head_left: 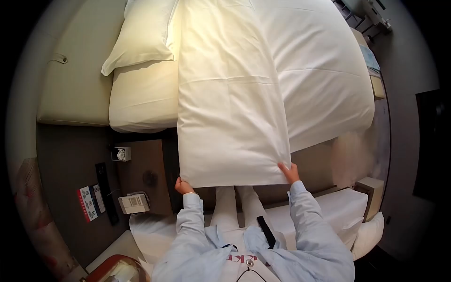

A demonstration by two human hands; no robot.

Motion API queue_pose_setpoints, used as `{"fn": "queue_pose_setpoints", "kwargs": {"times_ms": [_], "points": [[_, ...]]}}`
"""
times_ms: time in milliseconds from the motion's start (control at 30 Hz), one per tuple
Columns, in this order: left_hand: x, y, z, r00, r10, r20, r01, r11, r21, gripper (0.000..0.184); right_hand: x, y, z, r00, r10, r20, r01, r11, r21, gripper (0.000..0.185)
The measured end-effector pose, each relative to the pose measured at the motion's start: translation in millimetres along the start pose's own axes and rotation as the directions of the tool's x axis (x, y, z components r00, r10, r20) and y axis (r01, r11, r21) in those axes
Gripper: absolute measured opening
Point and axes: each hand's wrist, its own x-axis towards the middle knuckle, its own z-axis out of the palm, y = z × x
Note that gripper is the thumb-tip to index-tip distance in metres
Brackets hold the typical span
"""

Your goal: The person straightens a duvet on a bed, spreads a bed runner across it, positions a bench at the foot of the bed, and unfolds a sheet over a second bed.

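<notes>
A white duvet (230,117), folded back on itself into a broad band, runs across the bed and hangs over its near side. My left hand (183,185) is closed on the near left corner of that band. At the near right corner, my right hand (289,173) grips the edge, its thumb lying on top of the fabric. Between the two hands the hem is stretched nearly straight, above my legs. The fingers beneath the cloth are hidden. To the left, a white pillow (143,37) rests on the mattress (143,96) against the headboard (77,89).
A nightstand (141,176) with a phone (134,203) and a small white box (121,154) stands at the left. Behind my legs is a second bed (329,211) with white bedding. A dark screen (430,145) hangs on the right wall.
</notes>
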Motion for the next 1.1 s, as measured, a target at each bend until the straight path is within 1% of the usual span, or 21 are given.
{"fn": "queue_pose_setpoints", "kwargs": {"times_ms": [67,100,133,167,200,233,300,367,433,500,567,633,667,733,767,833,867,933,967,1067,1100], "points": [[-2,-1,7,0.998,-0.037,-0.044,0.046,0.978,0.203,0.021,16,21,11,0.984,-0.149,-0.097,0.134,0.980,-0.149,0.032],[6,-18,4,0.998,-0.042,-0.048,0.051,0.976,0.211,0.021,16,25,20,0.986,-0.140,-0.094,0.125,0.981,-0.151,0.032],[20,-50,3,0.991,0.028,-0.133,0.018,0.942,0.334,0.019,15,31,30,0.955,-0.028,-0.297,-0.111,0.892,-0.438,0.028],[30,-69,1,0.973,0.103,-0.208,0.003,0.892,0.453,0.018,15,37,34,0.861,0.007,-0.508,-0.375,0.684,-0.626,0.024],[30,-58,-15,0.993,0.060,-0.098,0.017,0.769,0.640,0.016,11,55,36,0.819,0.053,-0.571,-0.443,0.691,-0.571,0.017],[38,-56,-16,0.985,0.047,-0.165,0.083,0.712,0.697,0.017,33,92,36,0.821,0.068,-0.568,-0.453,0.683,-0.573,0.017],[79,-94,-30,0.961,-0.253,-0.115,0.277,0.847,0.454,0.015,72,170,29,0.864,0.210,-0.458,-0.334,0.919,-0.210,0.014],[94,-89,-18,0.934,-0.333,0.131,0.266,0.891,0.367,0.012,74,126,49,0.883,0.346,-0.317,-0.350,0.936,0.045,0.008],[121,-102,16,0.907,-0.124,0.403,-0.047,0.921,0.388,0.017,86,116,65,0.954,0.143,-0.263,-0.144,0.989,0.014,0.012],[135,-95,56,0.805,-0.009,0.593,-0.244,0.906,0.345,0.043,86,92,84,0.941,0.240,-0.239,-0.231,0.971,0.067,0.016],[133,-73,99,0.756,0.071,0.650,-0.357,0.878,0.319,0.072,97,95,95,0.921,0.326,-0.212,-0.310,0.945,0.107,0.021],[118,-37,133,0.668,0.082,0.740,-0.314,0.932,0.180,0.090,109,123,102,0.937,0.262,-0.230,-0.255,0.965,0.060,0.034],[122,-49,141,0.662,0.069,0.746,-0.308,0.933,0.186,0.090,115,116,104,0.932,0.273,-0.239,-0.266,0.962,0.059,0.034],[126,-80,147,0.544,-0.045,0.838,-0.385,0.874,0.297,0.095,118,75,108,0.908,0.394,-0.143,-0.339,0.891,0.301,0.053],[121,-80,150,0.540,-0.057,0.840,-0.379,0.875,0.302,0.095,123,64,109,0.903,0.403,-0.149,-0.347,0.889,0.299,0.053],[110,-78,155,0.638,-0.037,0.769,-0.320,0.896,0.309,0.076,133,51,112,0.878,0.475,-0.062,-0.363,0.745,0.559,0.067],[115,-84,157,0.632,-0.054,0.773,-0.312,0.895,0.318,0.076,140,45,116,0.870,0.488,-0.072,-0.371,0.743,0.558,0.067],[115,-102,153,0.704,0.007,0.710,-0.295,0.912,0.284,0.045,150,40,116,0.850,0.527,-0.032,-0.371,0.639,0.674,0.071],[106,-104,148,0.837,0.119,0.534,-0.270,0.939,0.213,0.023,155,45,115,0.840,0.540,-0.043,-0.378,0.641,0.668,0.071],[115,-123,150,0.897,0.037,0.441,-0.235,0.884,0.404,0.029,155,68,112,0.819,0.567,-0.089,-0.386,0.658,0.647,0.068],[117,-121,158,0.947,0.011,0.322,-0.188,0.830,0.524,0.029,156,72,110,0.792,0.593,-0.145,-0.384,0.670,0.635,0.064]]}}
